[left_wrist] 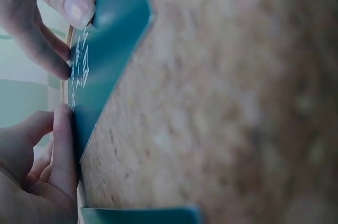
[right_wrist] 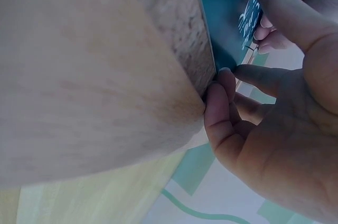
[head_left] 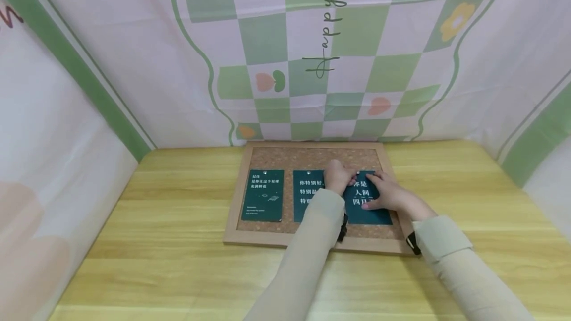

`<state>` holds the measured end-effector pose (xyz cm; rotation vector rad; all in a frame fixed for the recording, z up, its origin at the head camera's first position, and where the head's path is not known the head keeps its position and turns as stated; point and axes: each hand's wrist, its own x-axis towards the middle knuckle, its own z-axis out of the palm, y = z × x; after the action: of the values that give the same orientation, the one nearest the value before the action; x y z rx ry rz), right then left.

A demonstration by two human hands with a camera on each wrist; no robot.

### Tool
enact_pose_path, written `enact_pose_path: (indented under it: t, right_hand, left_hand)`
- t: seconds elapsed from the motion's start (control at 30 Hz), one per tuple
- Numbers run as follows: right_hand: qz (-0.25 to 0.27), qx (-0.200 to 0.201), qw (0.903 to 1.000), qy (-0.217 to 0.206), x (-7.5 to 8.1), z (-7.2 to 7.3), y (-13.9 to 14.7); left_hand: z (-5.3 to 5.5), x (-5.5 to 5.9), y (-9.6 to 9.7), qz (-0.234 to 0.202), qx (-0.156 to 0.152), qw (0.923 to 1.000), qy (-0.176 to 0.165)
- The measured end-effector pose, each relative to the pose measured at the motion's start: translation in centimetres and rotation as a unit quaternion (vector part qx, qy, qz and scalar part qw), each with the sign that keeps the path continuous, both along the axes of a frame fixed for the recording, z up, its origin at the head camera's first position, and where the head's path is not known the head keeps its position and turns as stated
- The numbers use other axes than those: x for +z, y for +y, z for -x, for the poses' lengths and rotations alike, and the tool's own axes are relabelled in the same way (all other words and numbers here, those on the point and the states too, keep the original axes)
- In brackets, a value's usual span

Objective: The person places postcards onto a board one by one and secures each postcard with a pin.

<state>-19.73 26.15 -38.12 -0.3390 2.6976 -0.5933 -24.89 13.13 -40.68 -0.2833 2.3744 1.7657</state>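
Observation:
Three dark green cards with white print lie on a framed cork board. My left hand is at the top of the right-hand card, thumb and forefinger meeting at a small pin by its upper edge. My right hand lies spread over that card's right side. Its thumb rests on the printed face, and the other fingers reach the top corner and right edge. The middle card, partly hidden by my left forearm, and the left card each have a pin at the top.
The board's pale wooden frame sits on a yellow wood-grain table, its far side against a green-and-white checked curtain. More cloth hangs at the left and right. Both sleeves cross the board's near edge.

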Motion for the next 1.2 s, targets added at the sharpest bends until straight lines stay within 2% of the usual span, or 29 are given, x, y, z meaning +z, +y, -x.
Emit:
enact_pose_path:
  t: [0.3, 1.2]
  right_hand:
    - [-0.001, 0.002, 1.0000, 0.002, -0.26, 0.05, 0.13]
    - [0.000, 0.005, 0.9999, -0.010, -0.01, 0.12, 0.16]
  left_hand:
    - [0.02, -0.23, 0.13, -0.007, 0.010, 0.9999, 0.001]
    - [-0.02, -0.11, 0.09, 0.005, 0.000, 0.9999, 0.009]
